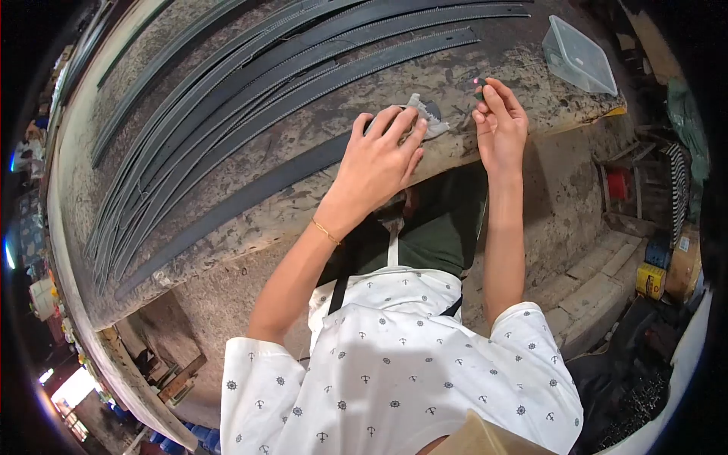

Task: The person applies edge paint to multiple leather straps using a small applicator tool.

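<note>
Mottled, stained bench top [519,57] in a cluttered workshop, seen from above with its front edge toward the person. One dark strap [265,184] lies along the front edge, running from near the left end toward the middle and passing under the left hand [383,159]. That hand is palm down, its fingers bent over a crumpled grey cloth [437,130], which shows beyond the fingertips; how firmly they grip it cannot be told, the underside being hidden. To the right of the cloth, the right hand [500,129] is raised near the front edge, thumb and fingertips closed in a pinch on a small dark piece [480,84] with a pink spot.

Behind the front strap, a curved row of further dark straps [262,68] with pale, stitch-like edges spreads from the left end toward the back edge. Near the right end stands a clear plastic container [580,57].

Below the right front corner, on the floor side, is a yellow box [651,280]; its printing is too small to read, as is the white label [684,244] on a brown carton [686,265]. Anchors and ship's wheels pattern the person's white shirt [394,364]; a bracelet [326,231] circles the left wrist.
</note>
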Demonstrator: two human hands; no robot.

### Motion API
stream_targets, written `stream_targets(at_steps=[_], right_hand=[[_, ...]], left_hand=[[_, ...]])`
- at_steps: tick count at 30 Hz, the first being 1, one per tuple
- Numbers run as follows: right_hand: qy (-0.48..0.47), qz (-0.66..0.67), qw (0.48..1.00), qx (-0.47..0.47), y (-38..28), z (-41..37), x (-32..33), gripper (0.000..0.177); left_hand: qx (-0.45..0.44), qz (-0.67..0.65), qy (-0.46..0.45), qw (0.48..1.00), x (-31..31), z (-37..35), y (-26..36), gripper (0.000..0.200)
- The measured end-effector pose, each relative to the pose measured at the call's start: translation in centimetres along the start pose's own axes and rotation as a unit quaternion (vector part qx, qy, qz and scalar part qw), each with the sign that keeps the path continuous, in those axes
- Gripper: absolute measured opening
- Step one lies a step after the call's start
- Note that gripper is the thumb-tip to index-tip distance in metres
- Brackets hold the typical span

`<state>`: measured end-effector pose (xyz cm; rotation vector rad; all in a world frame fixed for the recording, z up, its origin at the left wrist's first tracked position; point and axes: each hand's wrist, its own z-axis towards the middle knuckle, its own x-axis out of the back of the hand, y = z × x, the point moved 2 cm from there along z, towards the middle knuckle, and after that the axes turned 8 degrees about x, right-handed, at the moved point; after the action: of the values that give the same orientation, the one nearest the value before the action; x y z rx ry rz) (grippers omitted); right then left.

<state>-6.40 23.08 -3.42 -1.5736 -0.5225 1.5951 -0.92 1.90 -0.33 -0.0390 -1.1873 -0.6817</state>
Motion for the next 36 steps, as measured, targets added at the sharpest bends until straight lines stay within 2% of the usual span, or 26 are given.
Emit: stream_targets(at_steps=[2, 4, 6, 7, 10, 11, 12, 13, 14, 16, 20, 27, 30, 32, 36], right_hand=[[0.009, -0.012, 1.0, 0.004, -0.1, -0.3, 0.1, 0.02], [0.011, -0.034, 0.999, 0.012, -0.1, -0.3, 0.0, 0.022], [0.008, -0.042, 0.999, 0.02, -0.1, -0.4, -0.2, 0.021], [-0.005, -0.078, 0.997, 0.025, -0.1, -0.5, -0.4, 0.021], [-0.029, -0.152, 0.988, 0.027, 0.0, 0.1, -1.2, 0.019], [-0.089, -0.284, 0.952, 0.066, 0.0, 0.8, -1.6, 0.018], [-0.146, -0.411, 0.894, 0.103, 0.1, 1.4, -1.8, 0.017], [-0.15, -0.425, 0.884, 0.125, 0.3, 1.7, -2.1, 0.015], [-0.145, -0.429, 0.883, 0.121, 0.5, 2.1, -1.7, 0.015], [-0.204, -0.429, 0.872, 0.12, 1.0, 2.2, -1.3, 0.014], [-0.222, -0.451, 0.854, 0.134, 0.8, 2.1, -1.0, 0.012], [-0.227, -0.477, 0.845, 0.079, 1.0, 2.0, -0.3, 0.015], [-0.207, -0.465, 0.855, 0.101, 0.9, 1.7, -1.1, 0.013], [-0.163, -0.424, 0.89, 0.047, 0.4, 1.5, -2.1, 0.012], [-0.154, -0.491, 0.857, -0.002, -0.5, 0.9, -3.3, 0.011]], left_hand=[[-0.023, -0.034, -0.036, 0.999, 0.2, 0.7, -0.7, 0.03], [-0.039, -0.079, -0.027, 0.996, 0.6, 2.0, -2.2, 0.023], [0.009, -0.146, 0.017, 0.989, 1.0, 3.3, -3.9, 0.019], [0.029, -0.141, 0.072, 0.987, 1.2, 3.8, -4.3, 0.019], [0.148, -0.226, 0.102, 0.957, 0.8, 4.0, -4.3, 0.022], [0.152, -0.227, 0.098, 0.957, 0.4, 3.5, -4.4, 0.022], [0.128, -0.133, 0.094, 0.978, 0.1, 2.9, -4.3, 0.022], [0.101, -0.04, 0.088, 0.99, -0.3, 2.7, -4.2, 0.024], [0.101, -0.045, 0.083, 0.99, -0.9, 2.4, -4.4, 0.024], [0.08, -0.002, 0.122, 0.989, -0.8, 1.7, -3.8, 0.025], [0.083, -0.017, 0.136, 0.987, -1.5, 1.6, -4.4, 0.025], [0.078, -0.011, 0.144, 0.986, -1.8, 1.5, -4.6, 0.026], [0.078, -0.008, 0.145, 0.986, -1.8, 1.5, -4.6, 0.026], [0.072, -0.004, 0.147, 0.987, -2.0, 1.5, -4.8, 0.026], [0.056, 0.001, 0.136, 0.989, -1.6, 1.7, -4.6, 0.026]])
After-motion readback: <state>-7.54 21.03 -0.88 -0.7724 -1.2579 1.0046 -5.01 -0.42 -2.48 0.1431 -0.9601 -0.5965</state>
